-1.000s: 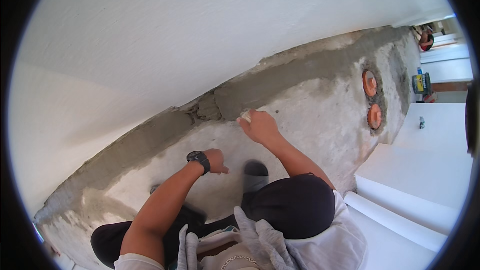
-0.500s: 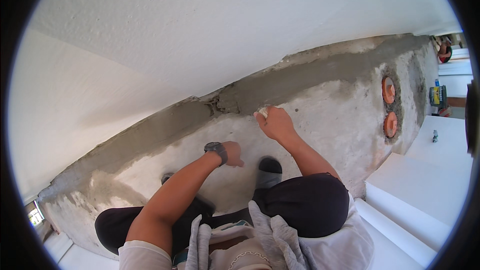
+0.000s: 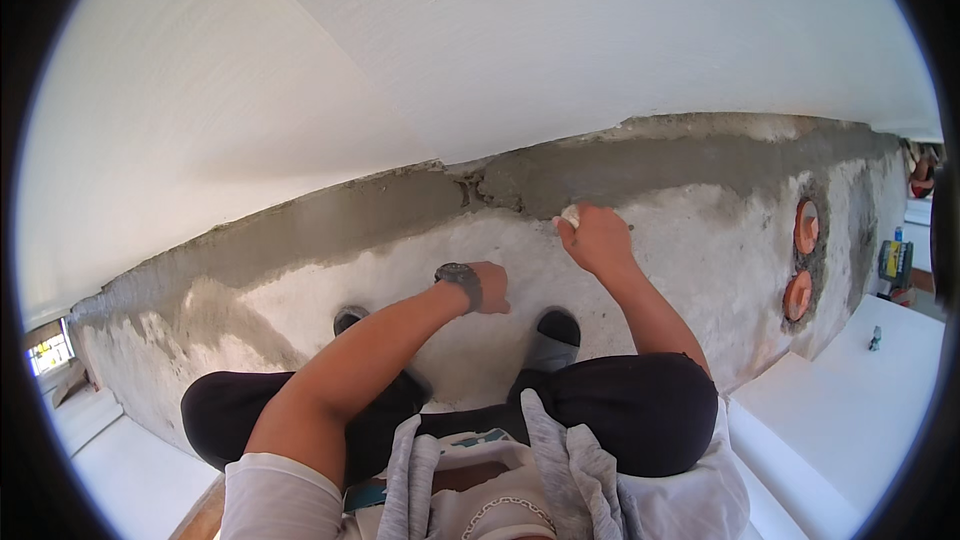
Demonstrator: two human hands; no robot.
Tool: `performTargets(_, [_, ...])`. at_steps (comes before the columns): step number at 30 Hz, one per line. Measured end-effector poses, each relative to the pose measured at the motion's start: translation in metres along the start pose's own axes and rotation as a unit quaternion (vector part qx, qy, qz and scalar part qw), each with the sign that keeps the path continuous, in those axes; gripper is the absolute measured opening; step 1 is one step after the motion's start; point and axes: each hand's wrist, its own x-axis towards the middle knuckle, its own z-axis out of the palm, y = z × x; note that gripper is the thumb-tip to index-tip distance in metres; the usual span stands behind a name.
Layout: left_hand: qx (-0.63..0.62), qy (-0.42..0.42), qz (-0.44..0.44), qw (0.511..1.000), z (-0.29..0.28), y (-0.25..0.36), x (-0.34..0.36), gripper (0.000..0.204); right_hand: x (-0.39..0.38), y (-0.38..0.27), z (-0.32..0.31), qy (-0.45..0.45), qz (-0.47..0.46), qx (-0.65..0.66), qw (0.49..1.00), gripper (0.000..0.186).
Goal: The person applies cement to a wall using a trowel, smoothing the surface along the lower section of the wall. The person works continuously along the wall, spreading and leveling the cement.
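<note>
My right hand (image 3: 602,240) is closed around a small pale object (image 3: 571,215), of which only one end shows above the fingers. It is beside the lower edge of a band of grey mortar (image 3: 620,168) that runs along the foot of the white wall (image 3: 480,50). A rough, broken gap (image 3: 472,188) with crumbly edges interrupts the mortar to the left of that hand. Over the concrete floor, between my feet, hangs my left hand (image 3: 488,287) with a black watch on its wrist; its fingers are mostly hidden.
Two orange round caps (image 3: 806,227) are set in the floor at right. Beyond them stand white blocks or boards (image 3: 850,370) with a small green item on top, and a dark box with yellow (image 3: 895,260). My dark shoes (image 3: 553,338) rest on the concrete floor (image 3: 400,270).
The view has tilted and shifted, so wall and floor sit differently in the picture. My right hand has stayed near the mortar edge, still closed. My left hand remains over the floor.
</note>
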Motion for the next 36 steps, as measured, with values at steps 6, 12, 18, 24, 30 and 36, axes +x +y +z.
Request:
performTargets(6, [0.106,0.071,-0.072,0.989,-0.045,-0.022,-0.066,0.038,0.008,0.015,-0.008,0.099,-0.143,-0.138,0.975,0.03])
performTargets(12, [0.141,0.09,-0.12,0.978,-0.097,-0.029,-0.207,0.034,0.027,0.038,-0.027,0.069,-0.12,-0.185,0.973,0.027])
performTargets(18, [0.138,0.171,-0.155,0.963,-0.137,0.009,-0.287,0.032,0.038,0.02,0.006,0.112,-0.219,-0.2,0.948,0.033])
performTargets(24, [0.074,0.257,-0.131,0.955,-0.14,0.015,-0.286,0.032,0.034,0.017,0.007,0.12,-0.228,-0.12,0.959,0.026])
performTargets(30, [0.092,0.203,-0.106,0.969,-0.136,-0.011,-0.259,0.04,0.031,-0.006,0.025,0.141,-0.252,-0.121,0.95,0.027])
performTargets(36, [0.053,0.174,-0.093,0.979,-0.149,-0.03,-0.256,0.043,0.037,0.002,0.018,0.146,-0.218,-0.108,0.959,0.028])
